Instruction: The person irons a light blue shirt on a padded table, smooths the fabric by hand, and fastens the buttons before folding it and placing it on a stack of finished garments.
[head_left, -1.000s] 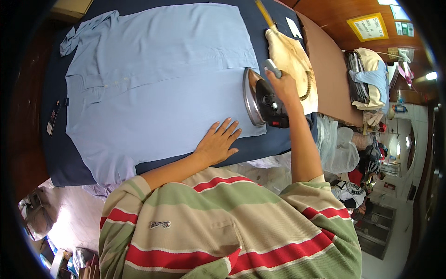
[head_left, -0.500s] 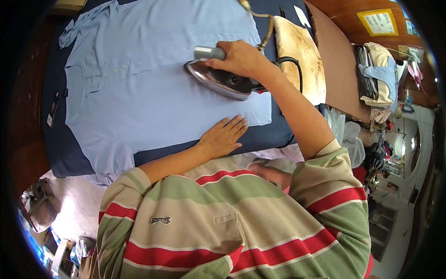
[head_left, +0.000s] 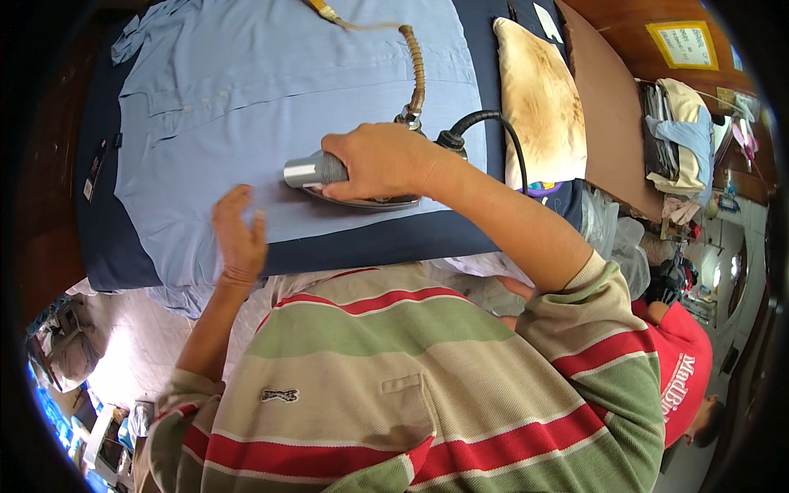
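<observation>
Just beyond my right hand, a ribbed brown hose stands up and bends away over the garment. A black cable makes a loop above my right forearm and comes down behind it. To the right of this hand, past the cable, lies a cream pad with brown stains, and farther right a brown board. Still farther to the right there is a pile of folded clothes. Behind my right elbow are clear plastic bags and another person in a red top. On the far left of my left hand, a black tag lies on the dark blue cloth, beside the collar.

The light blue shirt is spread on this cloth, reaching under and beyond both my hands. My right hand is wrapped around the handle of the iron, which is at the near side of the shirt, its silver front pointing to the left. My left hand is free, fingers half bent and blurred, well apart from the iron; whether it touches the shirt, I cannot tell.
</observation>
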`<action>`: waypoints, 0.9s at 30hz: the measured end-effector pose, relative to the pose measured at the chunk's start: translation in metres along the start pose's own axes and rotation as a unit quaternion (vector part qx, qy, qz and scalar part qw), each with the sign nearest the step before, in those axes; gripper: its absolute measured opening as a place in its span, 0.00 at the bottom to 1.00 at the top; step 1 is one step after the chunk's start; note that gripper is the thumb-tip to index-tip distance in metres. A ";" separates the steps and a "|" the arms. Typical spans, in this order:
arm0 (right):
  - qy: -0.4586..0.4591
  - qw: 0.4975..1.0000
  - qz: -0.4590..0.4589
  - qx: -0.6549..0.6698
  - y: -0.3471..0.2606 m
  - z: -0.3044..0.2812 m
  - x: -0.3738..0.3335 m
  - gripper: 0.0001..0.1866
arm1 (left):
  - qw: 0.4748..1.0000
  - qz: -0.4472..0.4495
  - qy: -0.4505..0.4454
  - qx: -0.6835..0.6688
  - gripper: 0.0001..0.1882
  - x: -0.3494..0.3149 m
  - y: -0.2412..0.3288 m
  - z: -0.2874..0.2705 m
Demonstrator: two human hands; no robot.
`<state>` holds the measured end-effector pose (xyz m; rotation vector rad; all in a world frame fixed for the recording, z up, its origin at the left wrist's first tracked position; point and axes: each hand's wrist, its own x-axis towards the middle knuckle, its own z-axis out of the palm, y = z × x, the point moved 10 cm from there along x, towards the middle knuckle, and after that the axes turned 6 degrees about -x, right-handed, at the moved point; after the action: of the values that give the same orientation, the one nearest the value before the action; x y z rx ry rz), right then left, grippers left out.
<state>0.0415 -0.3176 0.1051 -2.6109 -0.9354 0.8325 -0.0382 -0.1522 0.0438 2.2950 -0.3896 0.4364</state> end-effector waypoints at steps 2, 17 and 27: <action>-0.006 1.000 -0.019 -0.004 -0.012 0.004 -0.005 0.24 | 0.988 -0.133 0.060 -0.042 0.15 -0.013 -0.047 -0.024; 0.086 0.995 -0.018 0.039 -0.052 -0.004 0.044 0.21 | 0.937 -0.242 0.166 -0.187 0.27 -0.011 -0.065 -0.019; 0.199 0.924 0.297 0.135 0.196 -0.050 -0.075 0.29 | 0.915 -0.201 -0.153 0.314 0.27 0.002 -0.034 0.028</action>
<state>0.1224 -0.5173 0.0993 -2.6719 0.0893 0.4575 -0.0176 -0.1501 0.0056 2.9902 0.1109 -0.0286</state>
